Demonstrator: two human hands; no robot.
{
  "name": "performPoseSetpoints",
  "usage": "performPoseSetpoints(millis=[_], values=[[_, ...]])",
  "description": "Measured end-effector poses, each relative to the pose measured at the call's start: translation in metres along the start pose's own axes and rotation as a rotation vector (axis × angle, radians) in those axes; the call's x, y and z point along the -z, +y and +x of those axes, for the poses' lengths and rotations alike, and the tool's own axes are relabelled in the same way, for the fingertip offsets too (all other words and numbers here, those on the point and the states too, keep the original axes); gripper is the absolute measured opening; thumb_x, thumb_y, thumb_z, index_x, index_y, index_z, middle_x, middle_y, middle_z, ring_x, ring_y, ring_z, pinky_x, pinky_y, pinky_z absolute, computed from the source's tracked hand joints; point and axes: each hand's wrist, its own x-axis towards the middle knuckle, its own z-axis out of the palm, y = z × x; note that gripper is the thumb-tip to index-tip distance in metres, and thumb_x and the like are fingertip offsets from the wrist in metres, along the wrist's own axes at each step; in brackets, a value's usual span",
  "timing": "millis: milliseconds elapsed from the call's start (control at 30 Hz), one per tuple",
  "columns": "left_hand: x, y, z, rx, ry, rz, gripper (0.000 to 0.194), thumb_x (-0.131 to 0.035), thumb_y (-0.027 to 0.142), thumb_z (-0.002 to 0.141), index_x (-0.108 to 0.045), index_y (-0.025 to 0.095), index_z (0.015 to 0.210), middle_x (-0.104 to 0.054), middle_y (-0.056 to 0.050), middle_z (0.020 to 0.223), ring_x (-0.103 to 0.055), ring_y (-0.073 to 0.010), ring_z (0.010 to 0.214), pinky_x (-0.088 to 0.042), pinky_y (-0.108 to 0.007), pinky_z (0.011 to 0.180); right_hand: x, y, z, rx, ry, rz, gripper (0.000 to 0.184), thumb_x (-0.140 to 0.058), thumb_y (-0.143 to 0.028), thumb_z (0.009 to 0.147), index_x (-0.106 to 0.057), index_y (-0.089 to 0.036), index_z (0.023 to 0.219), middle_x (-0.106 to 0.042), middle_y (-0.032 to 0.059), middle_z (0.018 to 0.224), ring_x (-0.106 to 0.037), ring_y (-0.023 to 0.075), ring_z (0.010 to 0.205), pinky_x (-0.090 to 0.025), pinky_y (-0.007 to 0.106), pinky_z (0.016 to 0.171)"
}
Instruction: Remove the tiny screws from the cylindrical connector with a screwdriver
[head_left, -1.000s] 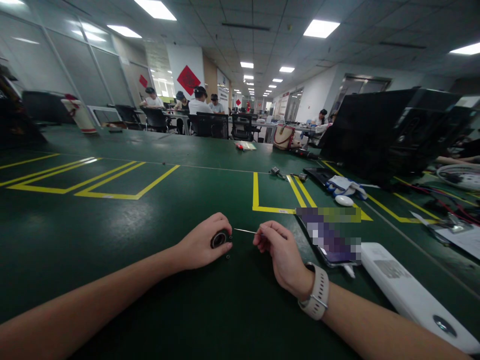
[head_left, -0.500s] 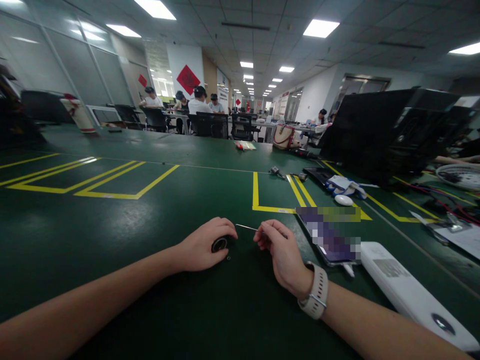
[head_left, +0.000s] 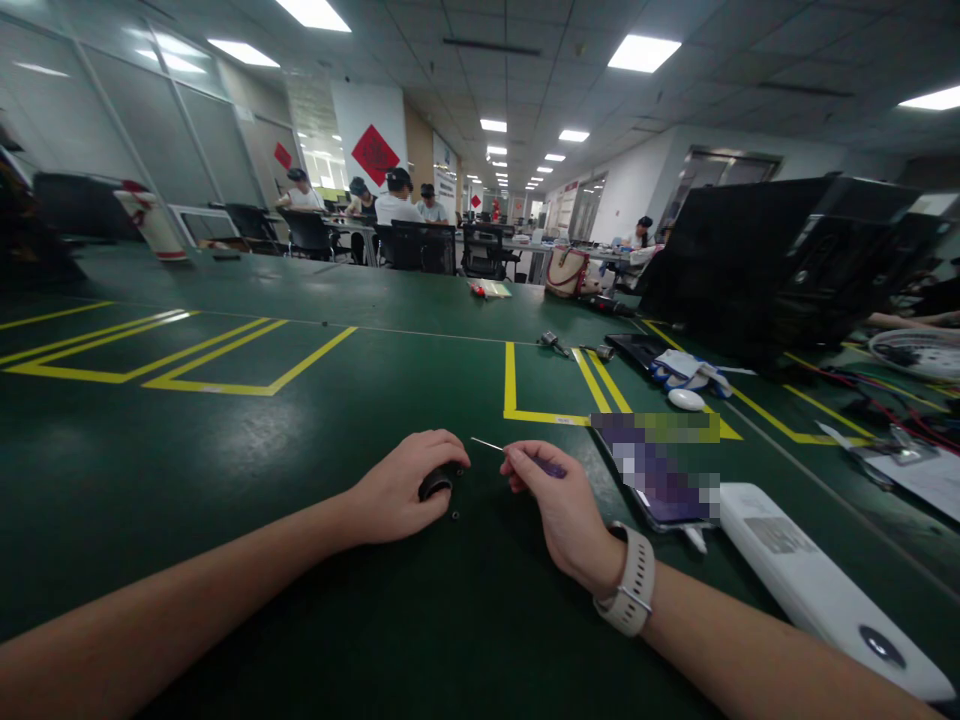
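My left hand (head_left: 401, 490) rests on the green table (head_left: 225, 450) with its fingers curled round a small black round part (head_left: 435, 484), tilted on edge. A tiny black ring-shaped piece (head_left: 454, 516) lies on the table just below it. My right hand (head_left: 559, 505) pinches a thin screwdriver (head_left: 517, 458) with a purple handle. Its metal shaft points left toward the round part, the tip a little apart from my left fingers. A pale watch sits on my right wrist.
A phone (head_left: 660, 480) lies right of my right hand, with a long white device (head_left: 817, 590) beside it. Farther off are a white mouse (head_left: 687, 399), cables, a dark monitor (head_left: 757, 260) and yellow floor-style markings. Several people sit at desks at the back.
My left hand has turned the round part so its face no longer shows. My right hand has shifted its grip, and the screwdriver's purple handle now shows.
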Motion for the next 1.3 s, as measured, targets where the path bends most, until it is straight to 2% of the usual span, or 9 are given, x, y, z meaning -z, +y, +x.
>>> performPoseSetpoints(millis=[200, 300, 400, 500, 567, 667, 800, 933, 1300], values=[[-0.001, -0.001, -0.002, 0.001, 0.054, 0.024, 0.027, -0.051, 0.022, 0.077, -0.057, 0.02, 0.104, -0.059, -0.007, 0.108, -0.052, -0.0234, 0.103, -0.041, -0.04, 0.092, 0.0, 0.003, 0.002, 0.044, 0.046, 0.018, 0.016, -0.063, -0.032, 0.075, -0.06, -0.017, 0.073, -0.058, -0.0002, 0.069, -0.051, 0.0127, 0.064, -0.041, 0.027, 0.062], [-0.001, -0.004, -0.003, 0.031, 0.214, -0.013, 0.022, -0.044, 0.027, 0.085, -0.056, 0.019, 0.1, -0.06, -0.007, 0.101, -0.054, -0.0211, 0.097, -0.044, -0.037, 0.087, -0.001, 0.002, 0.0, 0.084, -0.015, -0.107, 0.015, -0.057, -0.031, 0.08, -0.06, -0.019, 0.09, -0.062, 0.002, 0.081, -0.056, 0.0157, 0.074, -0.044, 0.03, 0.067], [0.002, -0.011, -0.001, 0.105, 0.446, -0.061, 0.022, -0.039, 0.029, 0.086, -0.057, 0.017, 0.091, -0.06, -0.005, 0.089, -0.056, -0.0193, 0.086, -0.046, -0.033, 0.078, -0.006, -0.004, -0.008, 0.301, -0.222, -0.433, 0.019, -0.046, -0.025, 0.088, -0.059, -0.022, 0.101, -0.063, 0.0044, 0.094, -0.058, 0.018, 0.088, -0.044, 0.034, 0.078], [0.005, -0.019, 0.002, 0.202, 0.62, -0.124, 0.023, -0.04, 0.033, 0.085, -0.056, 0.017, 0.085, -0.059, -0.004, 0.082, -0.057, -0.0187, 0.079, -0.047, -0.032, 0.072, -0.017, -0.012, -0.017, 0.561, -0.373, -0.796, 0.017, -0.052, -0.015, 0.082, -0.058, -0.021, 0.098, -0.061, 0.0057, 0.106, -0.054, 0.0197, 0.099, -0.041, 0.036, 0.087], [0.007, -0.026, 0.005, 0.251, 0.692, -0.155, 0.023, -0.041, 0.034, 0.084, -0.056, 0.018, 0.083, -0.059, -0.003, 0.081, -0.057, -0.0187, 0.077, -0.048, -0.031, 0.071, -0.029, -0.015, -0.019, 0.663, -0.425, -0.958, 0.019, -0.057, -0.016, 0.079, -0.056, -0.019, 0.098, -0.06, 0.0069, 0.109, -0.052, 0.0206, 0.102, -0.04, 0.037, 0.089], [0.01, -0.036, 0.007, 0.303, 0.761, -0.16, 0.022, -0.041, 0.035, 0.082, -0.056, 0.019, 0.081, -0.06, -0.003, 0.081, -0.058, -0.0187, 0.077, -0.048, -0.031, 0.071, -0.047, -0.014, -0.012, 0.77, -0.493, -1.137, 0.026, -0.06, -0.029, 0.079, -0.053, -0.017, 0.102, -0.058, 0.0094, 0.109, -0.05, 0.0229, 0.101, -0.042, 0.037, 0.085], [0.013, -0.046, 0.007, 0.337, 0.778, -0.13, 0.022, -0.042, 0.037, 0.08, -0.056, 0.019, 0.08, -0.06, -0.002, 0.079, -0.059, -0.0189, 0.075, -0.049, -0.03, 0.07, -0.061, -0.003, 0.007, 0.837, -0.533, -1.325, 0.02, -0.055, -0.025, 0.082, -0.053, -0.015, 0.1, -0.058, 0.0094, 0.101, -0.052, 0.0225, 0.092, -0.044, 0.036, 0.075], [0.011, -0.048, 0.007, 0.347, 0.722, -0.09, 0.024, -0.042, 0.038, 0.081, -0.056, 0.018, 0.08, -0.06, -0.003, 0.079, -0.058, -0.0193, 0.075, -0.049, -0.032, 0.069, -0.058, 0.002, 0.025, 0.883, -0.551, -1.435, 0.019, -0.046, -0.012, 0.085, -0.053, -0.016, 0.103, -0.058, 0.0073, 0.1, -0.051, 0.0183, 0.08, -0.044, 0.03, 0.067], [0.01, -0.042, 0.005, 0.299, 0.604, 0.055, 0.021, -0.042, 0.035, 0.082, -0.056, 0.019, 0.081, -0.059, -0.003, 0.079, -0.056, -0.0184, 0.073, -0.047, -0.031, 0.067, -0.009, -0.001, 0.101, 0.643, -0.218, -1.641, 0.017, -0.044, -0.013, 0.088, -0.057, -0.015, 0.099, -0.059, 0.0097, 0.1, -0.055, 0.0205, 0.09, -0.046, 0.033, 0.076]])
